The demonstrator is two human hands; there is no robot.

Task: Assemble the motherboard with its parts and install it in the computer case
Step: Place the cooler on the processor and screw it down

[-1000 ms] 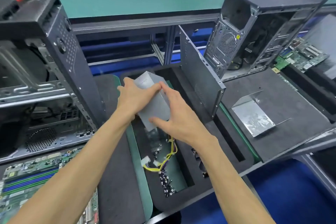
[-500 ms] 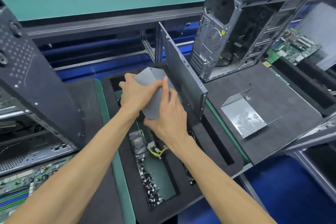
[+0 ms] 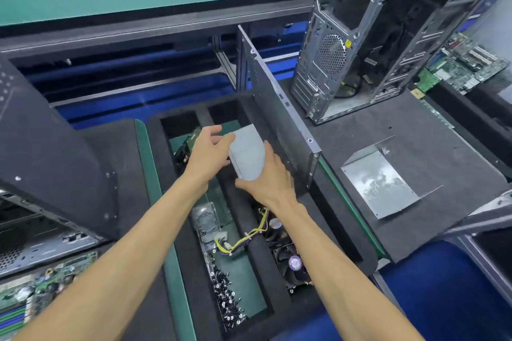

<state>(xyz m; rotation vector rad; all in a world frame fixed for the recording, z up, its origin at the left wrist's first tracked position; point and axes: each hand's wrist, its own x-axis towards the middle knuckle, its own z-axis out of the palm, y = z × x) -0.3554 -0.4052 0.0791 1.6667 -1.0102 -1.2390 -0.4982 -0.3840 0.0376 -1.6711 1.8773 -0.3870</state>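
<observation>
A grey metal power supply box point(image 3: 246, 156) is held tilted over the black foam parts tray point(image 3: 158, 152). My right hand point(image 3: 273, 180) grips its near right corner, thumb under the lower edge and a finger along the right side. My left hand point(image 3: 207, 155) lies at the box's left side with fingers spread and loose. At the far left lies an open dark computer case point(image 3: 55, 147), with a green motherboard point(image 3: 41, 288) in front of it. The box's yellow cable bundle point(image 3: 243, 238) trails down into the tray.
A dark side panel point(image 3: 277, 108) stands on edge right of the box. Behind it an upright open case point(image 3: 368, 36) sits on a black mat, with a bent metal plate point(image 3: 379, 183) and another motherboard point(image 3: 465, 63). Loose screws point(image 3: 227, 299) and fans point(image 3: 291, 260) fill tray compartments.
Both hands carried the power supply box farther back and right, toward the standing side panel. My left hand has loosened from gripping the box to spread fingers beside it.
</observation>
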